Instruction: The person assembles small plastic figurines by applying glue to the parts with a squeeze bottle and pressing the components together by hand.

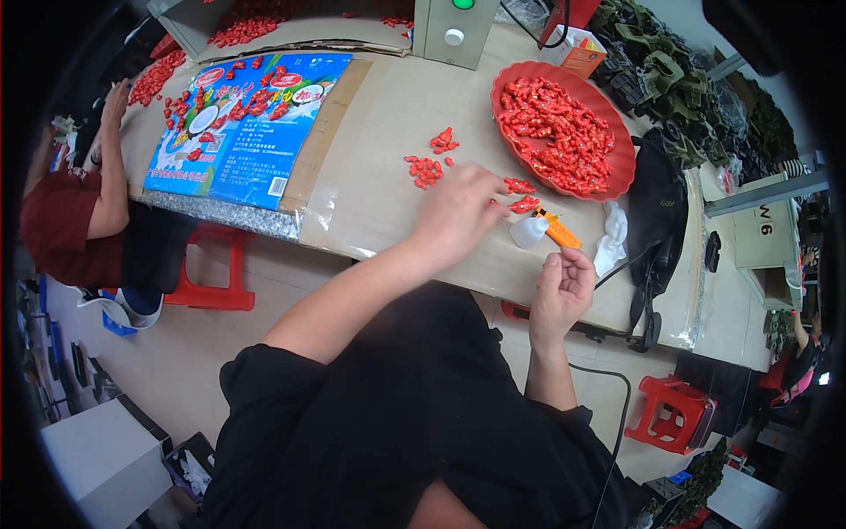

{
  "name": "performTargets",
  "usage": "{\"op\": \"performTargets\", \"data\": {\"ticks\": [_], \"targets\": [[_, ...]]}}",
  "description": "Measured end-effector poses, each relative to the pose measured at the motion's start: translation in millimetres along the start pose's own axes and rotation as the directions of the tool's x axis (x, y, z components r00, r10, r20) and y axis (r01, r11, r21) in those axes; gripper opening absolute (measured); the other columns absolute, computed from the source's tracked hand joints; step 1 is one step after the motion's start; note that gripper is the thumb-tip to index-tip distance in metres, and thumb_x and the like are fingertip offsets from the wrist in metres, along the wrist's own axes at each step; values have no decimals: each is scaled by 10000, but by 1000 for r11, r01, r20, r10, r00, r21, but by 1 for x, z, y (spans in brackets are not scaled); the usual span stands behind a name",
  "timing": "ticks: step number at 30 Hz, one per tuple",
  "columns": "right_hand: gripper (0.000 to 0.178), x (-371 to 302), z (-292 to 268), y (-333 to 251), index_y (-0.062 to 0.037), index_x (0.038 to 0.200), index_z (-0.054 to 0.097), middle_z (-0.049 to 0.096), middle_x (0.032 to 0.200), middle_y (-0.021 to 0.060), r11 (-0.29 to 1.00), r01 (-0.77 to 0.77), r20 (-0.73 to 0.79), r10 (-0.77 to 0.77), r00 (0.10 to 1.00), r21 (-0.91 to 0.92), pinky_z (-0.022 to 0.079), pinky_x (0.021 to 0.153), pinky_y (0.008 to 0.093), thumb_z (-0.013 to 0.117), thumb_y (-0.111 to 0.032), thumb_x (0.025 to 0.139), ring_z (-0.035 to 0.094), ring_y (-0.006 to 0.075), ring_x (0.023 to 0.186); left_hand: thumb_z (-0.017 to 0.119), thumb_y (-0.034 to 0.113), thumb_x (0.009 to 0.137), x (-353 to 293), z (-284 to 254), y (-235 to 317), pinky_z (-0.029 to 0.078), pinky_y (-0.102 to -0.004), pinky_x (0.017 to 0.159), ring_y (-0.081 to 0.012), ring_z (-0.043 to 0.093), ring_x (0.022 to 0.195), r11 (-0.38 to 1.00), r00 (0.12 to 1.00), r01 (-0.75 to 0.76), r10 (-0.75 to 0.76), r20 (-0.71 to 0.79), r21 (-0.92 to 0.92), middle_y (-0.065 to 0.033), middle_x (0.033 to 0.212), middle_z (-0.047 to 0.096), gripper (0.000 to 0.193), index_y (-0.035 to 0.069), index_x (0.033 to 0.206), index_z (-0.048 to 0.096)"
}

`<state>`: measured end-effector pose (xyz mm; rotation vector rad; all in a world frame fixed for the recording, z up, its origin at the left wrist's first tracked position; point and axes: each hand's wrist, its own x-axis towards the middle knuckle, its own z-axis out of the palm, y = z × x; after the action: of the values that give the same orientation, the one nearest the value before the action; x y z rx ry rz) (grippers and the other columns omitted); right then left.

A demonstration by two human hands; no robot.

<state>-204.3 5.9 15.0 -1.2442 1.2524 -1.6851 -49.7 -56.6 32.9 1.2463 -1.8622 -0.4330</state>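
My left hand [460,216] is over the table near its front edge, fingers bent downward and close together. Its fingertips are by small glossy red parts [523,204]; whether one is pinched between them is hidden. To the right, my right hand [564,286] is raised palm up at the table edge, with thumb and fingers curled together. What it holds, if anything, is too small to make out. Just beyond it lie an orange utility knife [562,233] and a small white rounded piece [529,231]. More red parts [425,171] form a loose cluster left of my left hand.
A red scalloped bowl [627,150] heaped with red parts stands at the back right. Crumpled white tissue [611,240] and a black bag [663,234] lie right. At left is a blue printed cardboard sheet [242,163] bearing red parts; a co-worker [70,220] sits beyond.
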Motion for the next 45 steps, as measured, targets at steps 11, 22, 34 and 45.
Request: {"op": "performTargets", "data": {"ticks": [11, 22, 34, 45], "targets": [[395, 11, 13, 5, 26, 1060, 415, 473, 1062, 132, 864, 93, 143, -24, 989, -495, 419, 720, 283, 627, -86, 746, 507, 186, 861, 621, 116, 724, 54, -23, -80, 432, -322, 752, -245, 529, 803, 967, 969, 227, -236, 77, 115, -129, 871, 580, 308, 32, 1015, 567], [294, 10, 19, -3, 23, 1101, 373, 514, 925, 128, 996, -88, 246, 81, 966, 15, 451, 693, 299, 456, -106, 850, 546, 189, 776, 508, 117, 843, 19, -72, -61, 473, -260, 683, -161, 561, 796, 258, 822, 431, -508, 258, -864, -93, 903, 559, 318, -28, 1119, 450], [359, 10, 68, -23, 4, 1114, 378, 477, 788, 113, 627, -580, 535, 289, 794, 520, 476, 631, 351, 432, -233, 849, 525, 209, 677, 554, 72, 810, -62, -42, -24, 457, -261, 719, -164, 571, 810, -146, 864, 391, -282, 417, -909, -86, 888, 572, 208, 20, 999, 485], [340, 24, 53, -10, -54, 1064, 435, 523, 833, 68, 744, -451, 406, 262, 875, 493, 375, 549, 209, 592, -149, 779, 479, 115, 640, 559, -21, 778, -61, -46, -20, 451, -255, 790, -129, 552, 893, 313, 873, 465, -318, 370, -828, -87, 972, 566, 287, -34, 1057, 494]]}}
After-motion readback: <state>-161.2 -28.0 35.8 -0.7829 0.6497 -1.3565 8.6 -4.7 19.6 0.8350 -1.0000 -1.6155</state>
